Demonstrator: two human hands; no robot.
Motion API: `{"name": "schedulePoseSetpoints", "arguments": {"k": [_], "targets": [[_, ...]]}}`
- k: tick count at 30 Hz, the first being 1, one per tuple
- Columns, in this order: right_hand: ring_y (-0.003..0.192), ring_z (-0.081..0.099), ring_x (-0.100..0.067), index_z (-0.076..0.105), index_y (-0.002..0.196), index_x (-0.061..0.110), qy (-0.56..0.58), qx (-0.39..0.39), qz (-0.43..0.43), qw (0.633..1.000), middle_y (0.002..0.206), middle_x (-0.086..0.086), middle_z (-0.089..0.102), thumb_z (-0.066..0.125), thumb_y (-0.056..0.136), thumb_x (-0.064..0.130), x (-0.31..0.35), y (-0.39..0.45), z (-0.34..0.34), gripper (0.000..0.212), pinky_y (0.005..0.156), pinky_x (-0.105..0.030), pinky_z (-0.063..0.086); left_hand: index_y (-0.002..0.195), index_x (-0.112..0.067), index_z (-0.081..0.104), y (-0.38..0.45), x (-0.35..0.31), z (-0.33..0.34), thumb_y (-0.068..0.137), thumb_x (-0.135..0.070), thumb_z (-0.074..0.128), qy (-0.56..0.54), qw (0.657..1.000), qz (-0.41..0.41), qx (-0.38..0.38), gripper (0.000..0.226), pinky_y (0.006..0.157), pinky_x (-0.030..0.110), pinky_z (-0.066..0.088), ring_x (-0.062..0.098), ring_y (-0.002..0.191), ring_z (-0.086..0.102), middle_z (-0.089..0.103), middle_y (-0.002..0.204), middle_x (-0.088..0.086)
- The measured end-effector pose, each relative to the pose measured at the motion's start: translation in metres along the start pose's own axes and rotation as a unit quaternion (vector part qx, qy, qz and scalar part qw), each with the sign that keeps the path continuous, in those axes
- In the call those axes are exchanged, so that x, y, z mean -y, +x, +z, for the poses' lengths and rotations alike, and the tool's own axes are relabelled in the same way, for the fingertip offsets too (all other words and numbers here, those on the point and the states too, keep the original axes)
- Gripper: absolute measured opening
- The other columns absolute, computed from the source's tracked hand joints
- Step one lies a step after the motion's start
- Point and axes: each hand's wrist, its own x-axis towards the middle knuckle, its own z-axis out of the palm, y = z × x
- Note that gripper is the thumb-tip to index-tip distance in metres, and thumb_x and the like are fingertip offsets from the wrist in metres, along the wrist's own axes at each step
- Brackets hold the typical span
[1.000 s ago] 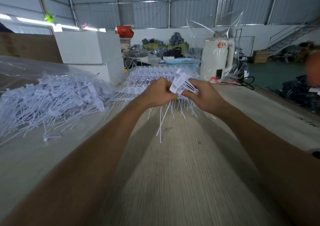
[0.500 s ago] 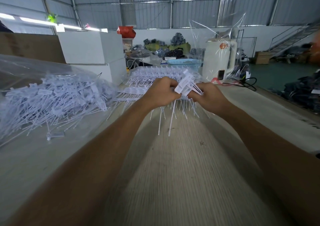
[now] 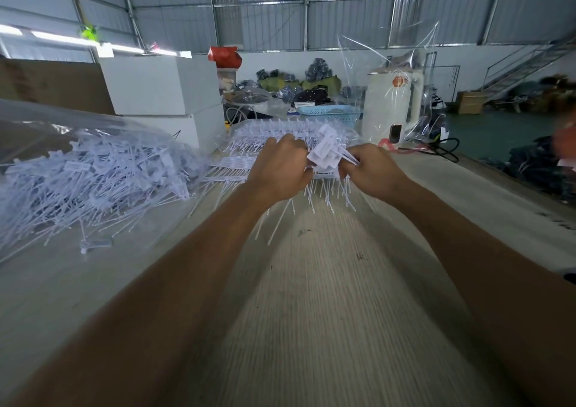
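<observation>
Hands and bundle drifted slightly left versus half a second earlier, and the dangling tails swung left too; otherwise little changed. Left hand had its fingers curled and pressed together, gripping the bundle of white tag ties from the left. Right hand pinched the same bundle from the right with curled fingers, though its fingertips were mostly hidden behind the ties. Both hand backs faced the camera. The bundle was held above the wooden table, in the middle far zone between the two hands. Its flat heads stuck up and tilted right, and its thin tails hung down toward the tabletop.

A clear bag with a loose pile of ties lay on the left of the table. One single tie lay just near that pile. Rows of uncut tie strips sat far behind the hands. White boxes were stacked far left. A blue basket and a plastic-wrapped white appliance stood far right.
</observation>
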Motion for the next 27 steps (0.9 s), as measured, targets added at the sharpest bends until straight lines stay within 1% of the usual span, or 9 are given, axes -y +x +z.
{"name": "schedulePoseSetpoints", "arguments": {"k": [3,6,9,11,15,19,22,24,27], "targets": [[0.055,0.049,-0.016,0.055,0.070,0.018,0.062,0.007,0.021,0.998,0.063,-0.003,0.056,0.044,0.104,0.015,0.001,-0.003,0.000,0.036,0.056,-0.028,0.037,0.119,-0.015,0.072,0.000,0.002,-0.001,0.096,-0.035,0.063,-0.118,0.993,-0.029,-0.003,0.032,0.092,0.041,0.042,0.031,0.112,0.055,0.068,0.112,0.010],[0.050,0.050,-0.015,0.050,0.077,0.026,0.184,0.015,0.072,0.980,0.065,-0.007,0.059,0.040,0.108,0.025,0.002,-0.007,0.001,0.032,0.049,-0.026,0.043,0.123,-0.011,0.071,0.004,0.002,-0.006,0.096,-0.029,0.066,-0.284,0.954,-0.092,0.008,0.033,0.100,0.033,0.043,0.027,0.120,0.059,0.068,0.126,0.010],[0.047,0.046,-0.011,0.049,0.079,0.020,0.213,0.001,0.088,0.973,0.064,-0.004,0.055,0.040,0.107,0.029,-0.001,-0.007,0.003,0.031,0.045,-0.023,0.038,0.128,-0.010,0.067,0.006,0.000,-0.009,0.099,-0.015,0.061,-0.352,0.929,-0.112,0.029,0.030,0.106,0.028,0.038,0.022,0.129,0.055,0.064,0.135,0.006],[0.042,0.042,-0.001,0.053,0.080,0.016,0.210,-0.030,0.081,0.974,0.061,0.005,0.052,0.043,0.106,0.030,-0.004,-0.005,0.004,0.031,0.043,-0.018,0.033,0.130,-0.012,0.065,0.005,-0.001,-0.010,0.097,-0.005,0.058,-0.383,0.915,-0.120,0.044,0.035,0.103,0.026,0.040,0.020,0.129,0.054,0.063,0.136,0.004],[0.039,0.043,0.004,0.064,0.078,0.015,0.258,-0.051,0.075,0.962,0.046,0.020,0.050,0.061,0.100,0.024,-0.008,-0.003,0.003,0.024,0.038,-0.007,0.030,0.131,-0.016,0.063,0.006,-0.005,-0.011,0.086,0.012,0.053,-0.410,0.903,-0.116,0.055,0.054,0.072,0.013,0.047,0.018,0.109,0.061,0.064,0.128,0.004],[0.035,0.028,-0.006,0.072,0.069,0.013,0.293,-0.054,0.109,0.948,0.042,0.010,0.045,0.063,0.099,0.028,-0.006,-0.004,0.004,0.034,0.037,-0.017,0.024,0.125,-0.018,0.058,0.006,-0.009,-0.011,0.088,0.011,0.054,-0.451,0.884,-0.113,0.042,0.047,0.051,0.017,0.042,0.014,0.069,0.059,0.065,0.112,0.008],[0.036,0.025,-0.007,0.072,0.084,0.006,0.332,-0.028,0.138,0.933,0.040,0.011,0.035,0.059,0.099,0.032,-0.001,-0.004,0.002,0.033,0.039,-0.018,0.020,0.123,-0.019,0.054,0.005,-0.012,-0.012,0.088,0.010,0.055,-0.471,0.875,-0.107,0.033,0.045,0.050,0.021,0.042,0.016,0.064,0.056,0.066,0.109,0.008],[0.038,0.025,-0.009,0.072,0.091,0.001,0.329,-0.002,0.153,0.932,0.044,0.008,0.031,0.057,0.098,0.025,0.001,-0.004,0.001,0.029,0.041,-0.019,0.021,0.122,-0.021,0.052,0.005,-0.014,-0.012,0.088,0.009,0.055,-0.469,0.877,-0.104,0.028,0.045,0.051,0.022,0.042,0.011,0.060,0.055,0.066,0.110,0.005],[0.039,0.027,-0.011,0.069,0.084,0.005,0.340,0.010,0.155,0.928,0.045,0.006,0.029,0.048,0.101,0.020,0.003,-0.006,0.003,0.031,0.041,-0.020,0.023,0.120,-0.024,0.050,0.005,-0.016,-0.010,0.088,0.008,0.055,-0.467,0.879,-0.094,0.024,0.045,0.050,0.018,0.040,-0.001,0.051,0.051,0.066,0.109,0.003]]}}
